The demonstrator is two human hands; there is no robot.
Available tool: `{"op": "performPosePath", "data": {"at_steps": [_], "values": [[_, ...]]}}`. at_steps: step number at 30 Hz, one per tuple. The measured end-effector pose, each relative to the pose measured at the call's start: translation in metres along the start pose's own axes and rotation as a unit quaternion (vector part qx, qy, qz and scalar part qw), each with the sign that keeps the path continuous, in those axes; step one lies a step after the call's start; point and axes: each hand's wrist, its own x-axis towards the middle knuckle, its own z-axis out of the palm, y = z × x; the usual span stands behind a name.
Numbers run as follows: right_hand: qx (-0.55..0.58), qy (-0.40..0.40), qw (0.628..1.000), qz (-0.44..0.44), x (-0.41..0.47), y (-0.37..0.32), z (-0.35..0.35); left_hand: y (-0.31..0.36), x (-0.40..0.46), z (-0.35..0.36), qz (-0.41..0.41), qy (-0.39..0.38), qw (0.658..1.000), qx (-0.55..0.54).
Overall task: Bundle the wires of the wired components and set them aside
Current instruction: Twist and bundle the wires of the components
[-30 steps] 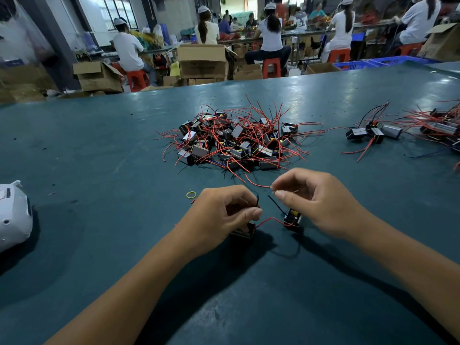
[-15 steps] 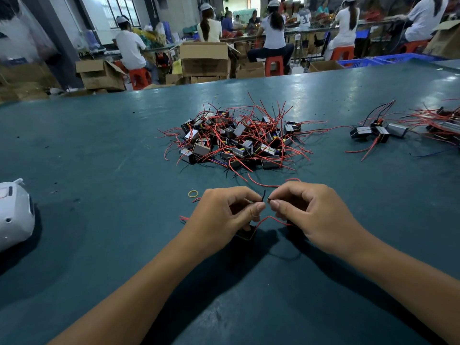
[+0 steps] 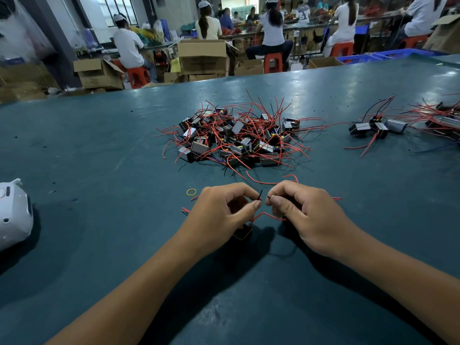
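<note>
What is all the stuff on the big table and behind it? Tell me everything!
table: one, dark teal, fills the view
pile of wired components: one heap, black blocks, red wires, centre
bundled components: one cluster, far right
rubber band: one, yellow, beside left hand
white device: one, left edge
cardboard boxes: several, brown, behind table
stools: several, red, background
left hand: pinches wire, red
right hand: pinches same wire
</note>
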Motion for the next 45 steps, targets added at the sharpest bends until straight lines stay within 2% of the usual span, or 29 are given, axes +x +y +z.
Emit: {"op": "performPosePath", "data": {"at_steps": [5,12,19,45], "values": [[0.024,0.013,1.000,0.013,0.000,0.001,-0.002,0.002,0.000,0.000,-0.014,0.005,0.999,-0.028],[0.026,-0.023,0.999,-0.003,-0.001,-0.001,-0.001,0.004,0.000,0.000,0.008,-0.001,1.000,0.008],[0.052,-0.012,0.999,0.008,0.000,-0.001,-0.002,0.007,0.000,0.001,0.036,-0.016,0.999,0.009],[0.137,0.018,0.990,0.041,0.001,0.004,0.002,0.010,-0.002,0.002,0.028,0.005,1.000,0.001]]}}
